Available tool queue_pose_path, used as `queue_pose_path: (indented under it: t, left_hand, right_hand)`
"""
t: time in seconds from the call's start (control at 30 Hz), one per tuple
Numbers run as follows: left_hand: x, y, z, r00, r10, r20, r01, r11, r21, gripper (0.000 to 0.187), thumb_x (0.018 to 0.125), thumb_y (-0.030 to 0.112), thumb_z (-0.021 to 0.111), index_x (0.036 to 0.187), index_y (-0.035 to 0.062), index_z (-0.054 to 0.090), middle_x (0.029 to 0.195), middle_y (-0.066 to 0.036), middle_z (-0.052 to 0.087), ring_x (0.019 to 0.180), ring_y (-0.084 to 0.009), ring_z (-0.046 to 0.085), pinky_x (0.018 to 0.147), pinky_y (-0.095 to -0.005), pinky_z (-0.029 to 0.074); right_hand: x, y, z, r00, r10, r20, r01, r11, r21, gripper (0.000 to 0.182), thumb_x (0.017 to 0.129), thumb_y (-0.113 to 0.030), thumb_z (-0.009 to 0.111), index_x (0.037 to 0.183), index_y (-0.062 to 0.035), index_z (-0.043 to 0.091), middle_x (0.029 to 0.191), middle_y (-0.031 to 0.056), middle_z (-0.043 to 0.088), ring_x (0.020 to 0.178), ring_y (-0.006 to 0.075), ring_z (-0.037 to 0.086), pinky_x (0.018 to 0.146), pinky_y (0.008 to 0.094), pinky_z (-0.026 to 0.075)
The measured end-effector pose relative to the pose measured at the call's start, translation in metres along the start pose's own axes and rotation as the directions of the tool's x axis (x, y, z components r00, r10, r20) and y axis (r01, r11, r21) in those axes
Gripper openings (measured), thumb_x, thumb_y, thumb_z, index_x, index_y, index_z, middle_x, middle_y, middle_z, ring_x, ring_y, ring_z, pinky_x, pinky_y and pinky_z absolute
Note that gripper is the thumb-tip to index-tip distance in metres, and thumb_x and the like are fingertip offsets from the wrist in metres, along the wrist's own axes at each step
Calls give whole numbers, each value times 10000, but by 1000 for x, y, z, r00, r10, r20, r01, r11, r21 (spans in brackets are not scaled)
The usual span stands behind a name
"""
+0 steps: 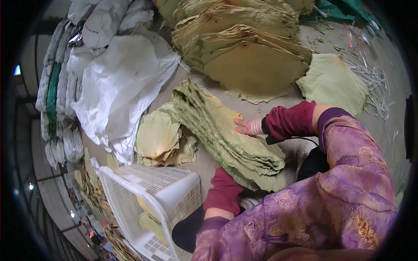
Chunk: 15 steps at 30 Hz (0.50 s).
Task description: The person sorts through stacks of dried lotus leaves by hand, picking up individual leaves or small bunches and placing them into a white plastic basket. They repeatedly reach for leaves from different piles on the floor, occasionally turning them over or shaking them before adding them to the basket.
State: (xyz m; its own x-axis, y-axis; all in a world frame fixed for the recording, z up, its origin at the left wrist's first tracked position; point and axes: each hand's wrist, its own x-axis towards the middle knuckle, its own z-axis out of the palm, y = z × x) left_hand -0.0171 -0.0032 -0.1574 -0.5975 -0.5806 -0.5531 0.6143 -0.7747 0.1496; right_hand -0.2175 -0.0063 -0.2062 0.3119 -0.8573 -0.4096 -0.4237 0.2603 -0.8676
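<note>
A thick folded stack of large dried pale-green leaves (217, 126), like lotus leaves, lies slantwise in front of me. On its upper face rests my right hand (250, 126), in a pink-and-white striped glove, its fingers stretched flat against the leaf. My left hand (249, 202) is at the near lower edge of the stack. Only a bit of its striped glove shows, and its fingers are hidden by the leaves and my sleeve. A smaller bunch of folded leaves (157, 135) sits to the left of the stack.
Ahead rises a big pile of flat brownish leaves (257, 71), with a single pale leaf (333, 82) beside it. White plastic strips (370, 82) lie at right. A white plastic basket (183, 195) tilts at lower left, leaves inside. White sacks (126, 82) stand at upper left.
</note>
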Motion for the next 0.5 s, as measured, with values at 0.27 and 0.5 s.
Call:
queue_pose_path:
  t: [0.27,0.5]
  left_hand:
    - [-4,-19,-1,999,39,10,-38,995,-94,692,870,575,378,1364,91,346,1403,-114,347,1242,-321,360,1045,-443,300]
    - [-27,-26,49,886,416,-203,-340,882,327,666,887,526,445,1339,43,364,1308,-99,458,1102,-289,504,961,-398,409]
  right_hand:
    - [-9,-29,-63,988,-71,135,76,997,-30,740,896,-482,434,1409,-13,179,1404,215,314,1291,315,315,1053,356,258]
    - [23,12,-78,982,-117,150,47,912,408,551,922,-268,518,1370,-27,306,1338,115,432,1161,185,460,968,287,369]
